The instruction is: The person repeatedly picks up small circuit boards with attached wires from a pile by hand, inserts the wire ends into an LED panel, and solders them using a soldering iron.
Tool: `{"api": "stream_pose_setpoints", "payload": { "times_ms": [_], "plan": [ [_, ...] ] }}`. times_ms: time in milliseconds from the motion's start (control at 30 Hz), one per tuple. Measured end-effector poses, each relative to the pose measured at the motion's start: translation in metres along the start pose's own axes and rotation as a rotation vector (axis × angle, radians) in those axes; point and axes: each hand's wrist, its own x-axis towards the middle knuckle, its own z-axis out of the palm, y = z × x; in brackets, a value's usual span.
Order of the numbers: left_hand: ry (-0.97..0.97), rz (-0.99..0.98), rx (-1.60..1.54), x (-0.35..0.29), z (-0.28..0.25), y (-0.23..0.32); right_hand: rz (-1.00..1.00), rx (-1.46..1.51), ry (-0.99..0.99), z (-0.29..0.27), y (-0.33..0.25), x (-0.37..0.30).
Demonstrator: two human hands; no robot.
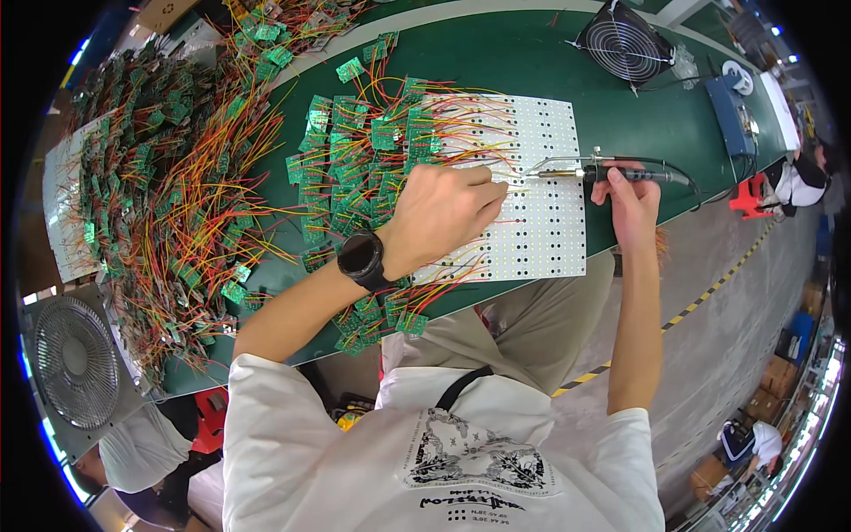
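Observation:
A white perforated board (550,213) with rows of holes and black dots lies on the green table. My left hand (448,213), with a black watch on its wrist, rests over the board's middle. Its fingers are pinched together; what they hold is hidden. My right hand (631,204) grips a soldering iron (651,176) with a thin feed tube along its top. The iron points left, its tip at the board close to my left fingertips. Red and yellow wires (479,133) run from the board to small green circuit boards (387,133) on its left side.
A large heap of wired circuit boards (151,168) covers the table's left. A black fan (625,44) stands at the far right, near a blue box (729,115) with a cable. Another fan (75,355) is at lower left. Other people sit at both sides.

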Motion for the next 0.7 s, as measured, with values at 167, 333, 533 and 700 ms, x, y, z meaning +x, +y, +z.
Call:
{"api": "stream_pose_setpoints", "payload": {
  "times_ms": [167,333,533,700],
  "plan": [
    [-0.005,-0.037,-0.012,-0.0006,0.0004,-0.0038,-0.066,0.008,0.017,0.004,0.0011,-0.0036],
    [0.028,-0.059,-0.099,-0.0014,0.0013,-0.0055,-0.059,-0.007,-0.002,0.0022,0.002,-0.0041],
    [0.026,-0.104,-0.113,-0.0008,0.0013,-0.0029,-0.055,-0.04,-0.015,0.0039,0.0003,-0.0049],
    [0.029,-0.074,-0.09,-0.0019,0.0026,-0.0051,-0.042,-0.071,-0.026,0.0034,0.0003,-0.0058]
  ]
}}
